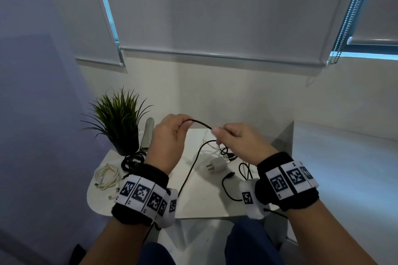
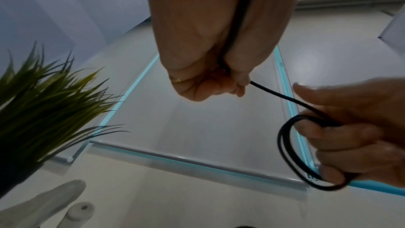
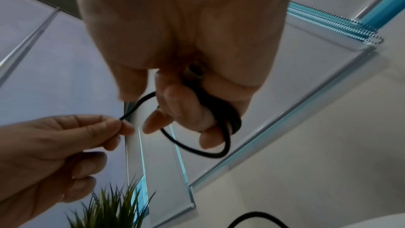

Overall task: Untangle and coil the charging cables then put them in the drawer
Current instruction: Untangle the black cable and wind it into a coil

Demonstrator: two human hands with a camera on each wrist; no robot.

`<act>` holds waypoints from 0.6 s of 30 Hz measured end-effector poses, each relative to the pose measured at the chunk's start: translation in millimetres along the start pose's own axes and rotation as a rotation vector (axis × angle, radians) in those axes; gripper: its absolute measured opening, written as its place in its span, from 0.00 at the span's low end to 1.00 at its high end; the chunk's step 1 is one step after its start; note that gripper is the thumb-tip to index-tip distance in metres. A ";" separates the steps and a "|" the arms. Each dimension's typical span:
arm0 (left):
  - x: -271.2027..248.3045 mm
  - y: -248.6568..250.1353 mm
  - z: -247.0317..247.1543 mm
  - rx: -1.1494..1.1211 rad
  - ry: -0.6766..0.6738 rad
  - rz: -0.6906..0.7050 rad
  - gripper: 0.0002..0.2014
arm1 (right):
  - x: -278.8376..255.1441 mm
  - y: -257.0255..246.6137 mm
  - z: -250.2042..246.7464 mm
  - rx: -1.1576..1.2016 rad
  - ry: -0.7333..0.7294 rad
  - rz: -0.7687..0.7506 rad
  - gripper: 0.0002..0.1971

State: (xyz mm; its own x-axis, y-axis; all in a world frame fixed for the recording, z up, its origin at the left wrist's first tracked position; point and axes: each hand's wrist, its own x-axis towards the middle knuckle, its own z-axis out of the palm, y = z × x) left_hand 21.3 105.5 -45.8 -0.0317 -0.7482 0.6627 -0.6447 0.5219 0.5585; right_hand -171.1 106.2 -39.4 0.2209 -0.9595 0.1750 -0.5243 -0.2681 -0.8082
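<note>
Above the small white table [image 1: 200, 198], both hands were raised and joined by a short span of black charging cable [image 1: 201, 123]. That span ran roughly left to right between them, arching slightly. The left hand [image 1: 167, 142] was curled, pinching the cable between thumb and fingertips, as the right wrist view showed. The right hand [image 1: 239, 142] was also curled: two or so loops of the same cable were wound around its fingers [image 3: 192, 108], and the thumb pressed the strand against them.

From the left hand's grip the free length dropped down toward the person, crossing the tabletop and passing under the left wrist. The unwound remainder therefore lay on the left hand's side, and that hand appeared best placed to feed the next turn across to the right, which served as the spool.

On the table lay a coiled white cable [image 1: 107, 175] and a coiled black cable [image 1: 131, 160] at the left, and a loose tangle of white and black leads [image 1: 224, 150] with a white plug adapter [image 1: 216, 164] near the centre. A potted plant [image 1: 118, 120] stood at the far left corner. No drawer was visible in any view.
</note>
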 end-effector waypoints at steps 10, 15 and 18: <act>-14.5 -8.5 7.3 0.327 -0.450 -0.091 0.14 | 0.5 -23.4 -10.1 0.774 0.110 0.003 0.21; -21.7 0.7 12.7 0.270 -0.578 -0.129 0.14 | -0.1 -28.9 -11.8 0.953 0.118 -0.033 0.17; -22.7 5.4 8.8 0.228 -0.653 -0.178 0.11 | 3.8 -24.7 -8.1 1.021 0.156 -0.072 0.12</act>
State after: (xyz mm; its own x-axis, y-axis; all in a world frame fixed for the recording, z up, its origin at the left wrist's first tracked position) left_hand 11.8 121.7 -62.2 -0.3162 -0.9437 0.0972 -0.8240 0.3240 0.4648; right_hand -164.0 108.5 -14.2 0.0771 -0.9642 0.2539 0.4496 -0.1937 -0.8720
